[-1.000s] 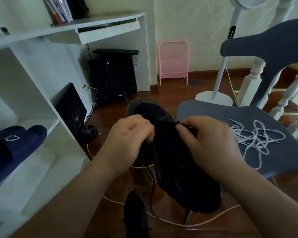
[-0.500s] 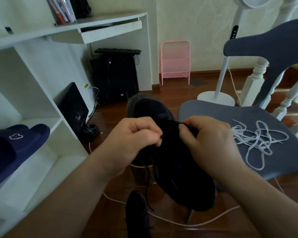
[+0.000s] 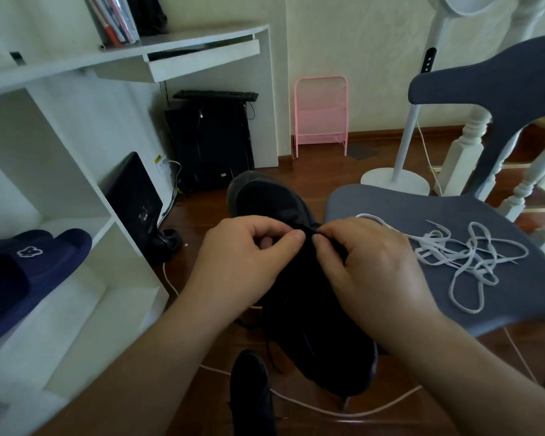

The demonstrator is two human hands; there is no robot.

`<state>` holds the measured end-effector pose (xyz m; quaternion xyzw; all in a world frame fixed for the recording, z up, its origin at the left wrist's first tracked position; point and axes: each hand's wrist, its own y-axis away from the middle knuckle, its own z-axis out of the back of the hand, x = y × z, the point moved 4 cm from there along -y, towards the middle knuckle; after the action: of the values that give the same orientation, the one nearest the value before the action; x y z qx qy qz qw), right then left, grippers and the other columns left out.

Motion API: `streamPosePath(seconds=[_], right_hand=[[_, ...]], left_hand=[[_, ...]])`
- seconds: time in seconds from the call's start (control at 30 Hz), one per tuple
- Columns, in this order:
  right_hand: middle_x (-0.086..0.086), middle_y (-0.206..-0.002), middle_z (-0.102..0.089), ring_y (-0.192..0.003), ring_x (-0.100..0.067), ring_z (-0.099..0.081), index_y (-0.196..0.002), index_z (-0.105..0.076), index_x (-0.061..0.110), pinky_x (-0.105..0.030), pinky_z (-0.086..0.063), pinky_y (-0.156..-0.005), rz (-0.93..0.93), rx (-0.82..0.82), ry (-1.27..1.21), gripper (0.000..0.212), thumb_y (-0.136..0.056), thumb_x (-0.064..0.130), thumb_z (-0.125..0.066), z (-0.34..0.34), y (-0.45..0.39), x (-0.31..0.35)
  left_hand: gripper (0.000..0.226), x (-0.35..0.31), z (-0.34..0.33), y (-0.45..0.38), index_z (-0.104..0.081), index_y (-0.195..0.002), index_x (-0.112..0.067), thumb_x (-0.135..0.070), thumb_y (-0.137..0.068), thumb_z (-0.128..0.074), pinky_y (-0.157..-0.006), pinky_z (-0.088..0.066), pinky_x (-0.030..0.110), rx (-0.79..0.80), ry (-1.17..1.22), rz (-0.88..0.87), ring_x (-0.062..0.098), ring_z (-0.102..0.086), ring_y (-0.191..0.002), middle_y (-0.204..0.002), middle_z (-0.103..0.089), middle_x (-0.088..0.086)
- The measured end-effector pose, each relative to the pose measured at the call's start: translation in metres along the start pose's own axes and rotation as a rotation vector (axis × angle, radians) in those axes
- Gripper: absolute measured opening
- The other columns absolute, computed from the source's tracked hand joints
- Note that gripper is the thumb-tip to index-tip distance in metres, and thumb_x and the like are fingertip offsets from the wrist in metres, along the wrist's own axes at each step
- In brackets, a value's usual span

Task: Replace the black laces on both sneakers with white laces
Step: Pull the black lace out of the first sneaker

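Both hands cover the black sneaker (image 3: 312,309)'s lacing, so the black lace is hard to make out. Left hand (image 3: 243,262) and right hand (image 3: 368,269) pinch there. The sneaker runs lengthwise, toe away from them. White laces (image 3: 463,256) lie right of the grip on the chair (image 3: 406,202).

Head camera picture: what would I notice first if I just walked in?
Right in the middle, the left hand and right hand pinch at the top of a black sneaker held above the floor. To the right, white laces lie in a loose tangle on the grey chair. At far left, a navy slipper sits on the white shelf.
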<state>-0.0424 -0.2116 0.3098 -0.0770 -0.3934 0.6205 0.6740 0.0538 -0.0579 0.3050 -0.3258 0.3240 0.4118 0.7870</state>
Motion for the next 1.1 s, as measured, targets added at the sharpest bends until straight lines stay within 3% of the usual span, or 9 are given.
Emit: streamPosePath(seconds=[0.13,0.33,0.47,0.57,0.67,0.73,0.83,1.03,1.1], right_hand=[[-0.004,-0.081,-0.067,-0.077,-0.024,-0.062,-0.089,-0.073,0.008,-0.042,-0.048,-0.07,0.023,0.002,0.007,0.023,-0.102,0.023,-0.061,-0.001,0.0,0.002],[-0.002,-0.079,-0.067,-0.075,-0.022,-0.062,-0.088,-0.073,0.01,-0.041,-0.05,-0.068,0.043,-0.014,0.0,0.019,-0.1,0.022,-0.063,-0.004,0.002,0.002],[0.011,-0.075,-0.064,-0.071,-0.008,-0.055,-0.087,-0.075,0.018,-0.027,-0.04,-0.068,-0.087,-0.054,-0.043,0.015,-0.098,0.024,-0.066,0.004,-0.006,-0.021],[0.009,-0.078,-0.067,-0.073,-0.009,-0.057,-0.089,-0.075,0.02,-0.031,-0.047,-0.071,-0.12,-0.056,-0.034,0.017,-0.098,0.028,-0.064,0.007,-0.008,-0.029],[0.005,-0.079,-0.068,-0.075,-0.015,-0.061,-0.089,-0.074,0.018,-0.032,-0.047,-0.07,-0.07,-0.043,0.008,0.018,-0.099,0.028,-0.062,0.004,-0.005,-0.019],[0.004,-0.08,-0.067,-0.076,-0.016,-0.061,-0.088,-0.073,0.017,-0.033,-0.046,-0.069,-0.041,-0.025,0.013,0.019,-0.099,0.027,-0.062,0.002,-0.003,-0.013],[-0.001,-0.082,-0.068,-0.078,-0.02,-0.062,-0.09,-0.074,0.012,-0.038,-0.049,-0.071,0.019,-0.015,0.016,0.021,-0.1,0.025,-0.061,-0.002,0.0,-0.004],[-0.003,-0.083,-0.069,-0.079,-0.022,-0.064,-0.092,-0.074,0.01,-0.039,-0.05,-0.072,0.054,-0.038,0.006,0.018,-0.1,0.022,-0.064,-0.003,0.001,0.0],[0.0,-0.081,-0.069,-0.077,-0.018,-0.063,-0.09,-0.074,0.012,-0.035,-0.049,-0.071,0.033,-0.047,-0.002,0.016,-0.099,0.022,-0.064,-0.001,-0.002,-0.006]], left_hand=[[0.007,-0.002,0.0,0.001,-0.082,-0.09,-0.044,-0.05,-0.091,-0.077,-0.055,-0.044,0.008,-0.012,0.009,-0.019,-0.01,-0.064,-0.068,-0.063,-0.065,-0.028],[0.016,-0.006,-0.005,0.001,-0.08,-0.078,-0.04,-0.03,-0.09,-0.076,-0.055,-0.043,0.011,0.033,0.047,-0.037,-0.004,-0.061,-0.061,-0.062,-0.066,-0.021],[0.003,-0.014,0.007,0.002,-0.059,-0.051,-0.02,-0.018,-0.053,-0.058,-0.06,-0.044,0.023,0.35,0.691,-0.045,0.012,-0.05,-0.064,-0.069,-0.052,0.0],[0.008,-0.016,0.016,0.004,-0.051,-0.057,-0.017,-0.017,-0.064,-0.049,-0.063,-0.044,0.023,0.524,0.671,-0.105,0.012,-0.045,-0.063,-0.07,-0.049,0.001],[0.031,-0.007,0.012,-0.002,-0.07,-0.07,-0.013,-0.021,-0.09,-0.048,-0.072,-0.049,0.02,0.284,0.251,-0.11,0.003,-0.062,-0.07,-0.073,-0.069,-0.01],[0.024,-0.006,0.004,-0.002,-0.083,-0.089,-0.03,-0.038,-0.096,-0.062,-0.083,-0.058,0.03,0.165,0.171,-0.033,0.001,-0.072,-0.085,-0.086,-0.078,-0.013],[0.012,-0.004,-0.003,0.002,-0.08,-0.095,-0.049,-0.051,-0.096,-0.069,-0.077,-0.064,0.036,0.071,0.037,-0.021,0.0,-0.072,-0.08,-0.082,-0.077,-0.015],[0.009,-0.002,-0.008,0.002,-0.08,-0.087,-0.038,-0.041,-0.092,-0.075,-0.055,-0.043,0.013,0.064,0.09,-0.037,-0.002,-0.06,-0.058,-0.058,-0.063,-0.017],[0.012,-0.004,-0.009,0.001,-0.075,-0.072,-0.024,-0.03,-0.082,-0.072,-0.055,-0.043,0.023,0.13,0.212,-0.014,0.008,-0.057,-0.058,-0.058,-0.059,-0.005]])
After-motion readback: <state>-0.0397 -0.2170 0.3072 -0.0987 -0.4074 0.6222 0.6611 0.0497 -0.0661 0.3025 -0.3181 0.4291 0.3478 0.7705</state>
